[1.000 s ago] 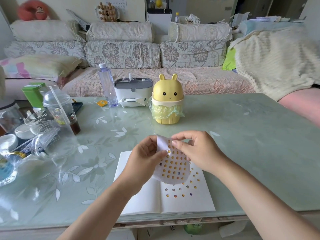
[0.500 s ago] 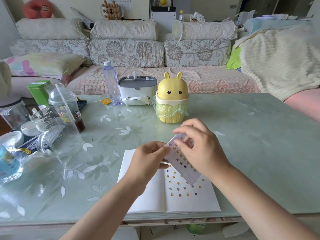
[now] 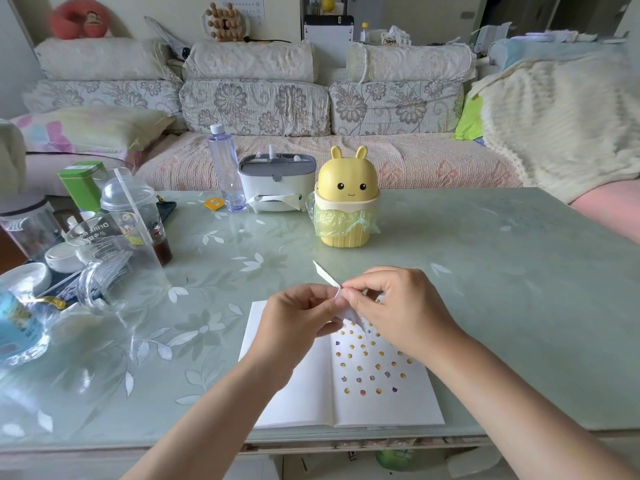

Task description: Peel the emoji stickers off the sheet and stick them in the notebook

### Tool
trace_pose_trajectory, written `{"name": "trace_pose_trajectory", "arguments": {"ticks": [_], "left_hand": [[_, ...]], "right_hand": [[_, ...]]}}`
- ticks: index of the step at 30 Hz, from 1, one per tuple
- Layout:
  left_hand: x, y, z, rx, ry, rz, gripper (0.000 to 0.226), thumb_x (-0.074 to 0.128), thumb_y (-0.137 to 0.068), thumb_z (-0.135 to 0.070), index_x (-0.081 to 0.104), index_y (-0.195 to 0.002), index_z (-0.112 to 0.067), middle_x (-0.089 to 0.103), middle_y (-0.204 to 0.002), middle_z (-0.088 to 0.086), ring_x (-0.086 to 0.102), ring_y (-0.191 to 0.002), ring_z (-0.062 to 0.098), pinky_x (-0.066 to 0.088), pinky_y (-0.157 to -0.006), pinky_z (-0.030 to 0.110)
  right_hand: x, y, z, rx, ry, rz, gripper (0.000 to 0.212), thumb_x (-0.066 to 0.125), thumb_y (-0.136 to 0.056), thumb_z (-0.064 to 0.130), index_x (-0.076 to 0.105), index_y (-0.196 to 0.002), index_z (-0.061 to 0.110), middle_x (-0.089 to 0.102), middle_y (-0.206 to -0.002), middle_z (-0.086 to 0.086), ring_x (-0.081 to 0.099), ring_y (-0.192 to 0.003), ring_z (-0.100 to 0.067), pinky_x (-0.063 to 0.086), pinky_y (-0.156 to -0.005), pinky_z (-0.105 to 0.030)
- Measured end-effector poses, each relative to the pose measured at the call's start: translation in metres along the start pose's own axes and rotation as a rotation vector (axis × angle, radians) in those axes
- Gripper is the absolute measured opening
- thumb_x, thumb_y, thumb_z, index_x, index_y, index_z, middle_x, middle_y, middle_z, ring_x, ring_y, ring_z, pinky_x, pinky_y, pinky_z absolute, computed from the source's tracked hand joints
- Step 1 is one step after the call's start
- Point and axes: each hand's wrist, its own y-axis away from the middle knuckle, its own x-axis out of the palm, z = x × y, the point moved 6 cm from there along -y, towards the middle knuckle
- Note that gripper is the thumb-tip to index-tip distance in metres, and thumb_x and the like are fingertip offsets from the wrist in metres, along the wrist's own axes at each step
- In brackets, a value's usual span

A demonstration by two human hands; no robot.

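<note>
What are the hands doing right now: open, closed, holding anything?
Left hand: closed, pinching the sticker sheet.
Right hand: closed, pinching the same sheet at its edge, above the notebook. Whether a sticker is caught cannot be told.

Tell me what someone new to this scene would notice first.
Probably the yellow bunny bin, standing on the table beyond the hands. Nearer, the left hand and right hand pinch a white sticker sheet together above an open notebook, whose right page is dotted with small emoji stickers.
</note>
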Motion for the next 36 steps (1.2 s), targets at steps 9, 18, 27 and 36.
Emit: {"name": "trace_pose_trajectory", "arguments": {"ticks": [9, 18, 27, 36], "left_hand": [[0.008, -0.002, -0.006, 0.025, -0.085, 0.056, 0.018, 0.075, -0.086, -0.02, 0.079, -0.099, -0.008, 0.078, -0.092, 0.016, 0.075, -0.095, 0.028, 0.06, -0.088, 0.037], [0.014, -0.003, -0.001, -0.105, 0.141, 0.11, 0.022, 0.073, -0.078, -0.024, 0.076, -0.091, -0.006, 0.074, -0.091, 0.018, 0.073, -0.088, 0.023, 0.059, -0.075, 0.032], [0.014, 0.0, 0.002, -0.062, 0.142, 0.077, 0.018, 0.069, -0.085, -0.02, 0.077, -0.09, -0.006, 0.076, -0.092, 0.017, 0.074, -0.089, 0.024, 0.06, -0.08, 0.032], [0.015, 0.001, -0.003, -0.045, 0.125, 0.088, 0.022, 0.071, -0.081, -0.022, 0.074, -0.093, -0.004, 0.075, -0.088, 0.014, 0.073, -0.084, 0.021, 0.06, -0.077, 0.032]], "right_hand": [[-0.003, 0.001, -0.005, 0.065, 0.08, -0.011, 0.015, 0.062, -0.086, 0.042, 0.074, -0.08, 0.036, 0.066, -0.073, 0.016, 0.06, -0.067, -0.01, 0.051, -0.063, -0.032], [-0.001, 0.004, -0.013, 0.154, -0.141, 0.042, 0.02, 0.059, -0.086, 0.048, 0.077, -0.092, 0.042, 0.074, -0.075, 0.008, 0.069, -0.07, -0.015, 0.057, -0.069, -0.039], [0.005, 0.005, -0.019, 0.211, -0.146, 0.088, 0.013, 0.065, -0.092, 0.035, 0.077, -0.089, 0.039, 0.074, -0.074, 0.01, 0.069, -0.07, -0.015, 0.058, -0.07, -0.039], [-0.001, 0.005, -0.012, 0.203, -0.099, 0.005, 0.014, 0.065, -0.09, 0.033, 0.074, -0.08, 0.035, 0.067, -0.063, 0.008, 0.058, -0.056, -0.014, 0.054, -0.059, -0.033]]}}
